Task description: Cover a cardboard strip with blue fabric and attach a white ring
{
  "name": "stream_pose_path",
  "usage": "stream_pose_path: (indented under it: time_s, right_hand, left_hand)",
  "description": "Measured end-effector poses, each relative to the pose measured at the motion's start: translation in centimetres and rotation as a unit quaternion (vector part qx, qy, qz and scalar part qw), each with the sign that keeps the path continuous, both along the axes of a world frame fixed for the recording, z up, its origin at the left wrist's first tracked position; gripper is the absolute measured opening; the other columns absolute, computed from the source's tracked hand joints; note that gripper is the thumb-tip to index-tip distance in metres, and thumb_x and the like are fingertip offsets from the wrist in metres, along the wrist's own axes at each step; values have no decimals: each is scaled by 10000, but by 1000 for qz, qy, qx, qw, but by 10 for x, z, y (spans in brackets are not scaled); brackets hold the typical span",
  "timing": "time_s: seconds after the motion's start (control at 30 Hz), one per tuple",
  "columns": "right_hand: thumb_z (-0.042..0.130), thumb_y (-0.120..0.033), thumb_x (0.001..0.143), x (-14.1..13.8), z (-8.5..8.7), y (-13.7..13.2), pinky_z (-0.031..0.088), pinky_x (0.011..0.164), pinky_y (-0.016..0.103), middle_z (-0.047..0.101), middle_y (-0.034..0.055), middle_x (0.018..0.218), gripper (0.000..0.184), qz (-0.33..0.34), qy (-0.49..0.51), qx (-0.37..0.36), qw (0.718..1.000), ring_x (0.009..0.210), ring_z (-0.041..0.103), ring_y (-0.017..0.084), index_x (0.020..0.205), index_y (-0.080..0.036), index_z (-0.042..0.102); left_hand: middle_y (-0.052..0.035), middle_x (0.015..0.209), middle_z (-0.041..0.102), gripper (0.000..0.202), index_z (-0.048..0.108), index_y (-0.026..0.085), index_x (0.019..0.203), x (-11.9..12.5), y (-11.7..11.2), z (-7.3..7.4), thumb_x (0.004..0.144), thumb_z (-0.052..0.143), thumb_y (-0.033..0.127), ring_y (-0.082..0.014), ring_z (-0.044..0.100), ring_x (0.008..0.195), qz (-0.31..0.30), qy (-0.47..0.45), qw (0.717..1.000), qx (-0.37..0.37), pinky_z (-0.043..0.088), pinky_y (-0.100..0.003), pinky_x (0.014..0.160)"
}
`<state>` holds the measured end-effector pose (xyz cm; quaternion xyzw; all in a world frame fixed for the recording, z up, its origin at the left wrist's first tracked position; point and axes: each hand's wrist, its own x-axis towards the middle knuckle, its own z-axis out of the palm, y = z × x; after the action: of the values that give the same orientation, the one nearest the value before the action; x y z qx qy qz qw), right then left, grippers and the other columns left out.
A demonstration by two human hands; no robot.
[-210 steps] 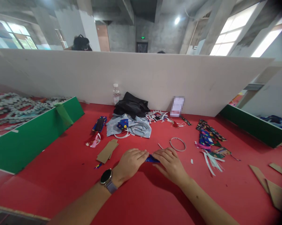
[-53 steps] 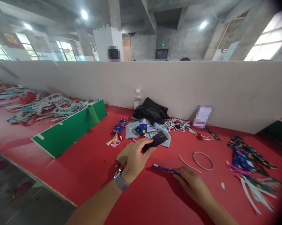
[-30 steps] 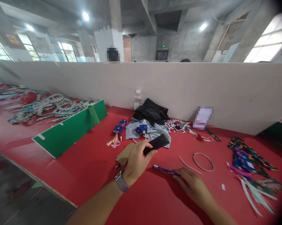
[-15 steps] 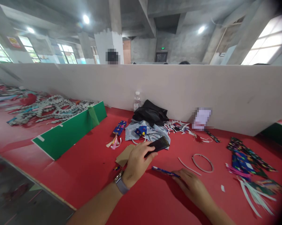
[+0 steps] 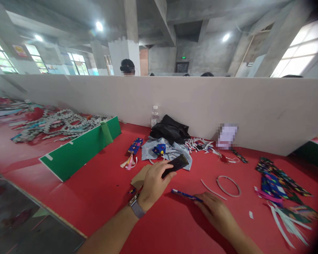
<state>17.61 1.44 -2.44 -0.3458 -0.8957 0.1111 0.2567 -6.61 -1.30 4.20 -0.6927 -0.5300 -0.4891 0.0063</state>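
Tag [image 5: 135, 145] left of centre is judged finished; cloth [image 5: 272, 185] at far right, unworked. Mid-frame, a slab [image 5: 178, 164] is pinched by left hand [image 5: 156, 181], a strip [image 5: 185, 194] by right hand [image 5: 214, 205].

No text, brand or number is legible to us. Lit green sign [image 5: 183, 57] above the dark door [image 5: 182, 67]: we find its characters too small. Yellow-and-red sign [image 5: 19, 51] at far left: we cannot resolve it. Label [image 5: 155, 121] on the clear bottle [image 5: 155, 113]: too fine for us. Pale rectangle [image 5: 227, 136] before the divider [image 5: 108, 95]: pixelated, unread.
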Motion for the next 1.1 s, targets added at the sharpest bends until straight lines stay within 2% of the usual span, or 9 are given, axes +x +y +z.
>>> stream_pose_path:
  time_s: [0.17, 0.27, 0.4, 0.47, 0.5, 0.6, 0.8, 0.97, 1.1]
  right_hand:
    - [402, -329, 910, 2, -4, 2, 511, 693, 274, 682, 67, 846, 269, 2, 6, -9, 1000, 771, 644, 176, 977, -220, 639]
    - [394, -350, 912, 4, -9, 4, 511, 716, 282, 681, 63, 871, 281, -2, 5, -28, 1000, 793, 644, 179, 974, -232, 642]
    - [399, -388, 908, 4, -14, 6, 505, 740, 294, 678, 61, 883, 299, -13, 4, -45, 999, 820, 638, 186, 986, -233, 642]
    - [388, -393, 913, 4, -15, 6, 502, 745, 296, 677, 63, 887, 311, -16, -3, -53, 998, 822, 636, 188, 982, -230, 644]
    - [380, -393, 915, 4, -15, 6, 501, 745, 298, 677, 65, 888, 318, -16, -7, -55, 998, 819, 636, 189, 978, -229, 645]
    - [365, -387, 920, 4, -14, 6, 498, 751, 303, 678, 70, 901, 329, -16, -13, -54, 998, 827, 636, 196, 981, -226, 646]
    - [380, -388, 912, 2, -8, 5, 500, 716, 293, 683, 68, 865, 319, -10, 7, -49, 999, 800, 641, 202, 966, -233, 653]
    - [404, -368, 904, 2, -7, 4, 501, 671, 278, 685, 52, 841, 287, -15, 22, -48, 998, 772, 646, 197, 937, -245, 662]
    - [411, -377, 900, 1, -8, 5, 502, 686, 283, 688, 58, 854, 291, -13, 31, -47, 998, 777, 647, 197, 935, -237, 664]
  left_hand:
    - [-41, 989, 671, 131, 605, 213, 911, -25, 9, 5, 801, 599, 283, -180, 614, 943, 49, -11, 998, -40, 472, -302, 822]
    - [-23, 932, 685, 141, 607, 221, 908, -56, 21, 6, 804, 587, 314, -181, 625, 886, 150, 30, 984, -94, 461, -284, 774]
    - [-60, 917, 680, 232, 606, 217, 950, -104, 44, 3, 823, 537, 399, -209, 614, 893, 297, 121, 930, -179, 436, -269, 697]
    - [-65, 912, 675, 249, 601, 224, 964, -121, 56, 2, 838, 501, 414, -218, 603, 917, 354, 162, 894, -224, 425, -267, 682]
    - [-75, 907, 674, 247, 603, 217, 960, -127, 62, 1, 836, 502, 405, -226, 602, 916, 365, 166, 886, -231, 422, -270, 677]
    - [-92, 873, 673, 242, 601, 198, 953, -136, 77, -1, 824, 518, 386, -238, 603, 909, 381, 170, 875, -246, 417, -273, 671]
    - [-135, 871, 667, 284, 593, 157, 972, -133, 94, -6, 817, 521, 385, -262, 602, 898, 390, 183, 862, -266, 413, -291, 669]
    - [-152, 891, 667, 254, 611, 151, 938, -129, 98, -8, 812, 537, 358, -276, 576, 945, 379, 197, 863, -269, 401, -321, 732]
    - [-182, 918, 653, 256, 627, 129, 910, -125, 91, -1, 808, 541, 347, -306, 556, 972, 356, 202, 876, -256, 393, -373, 782]
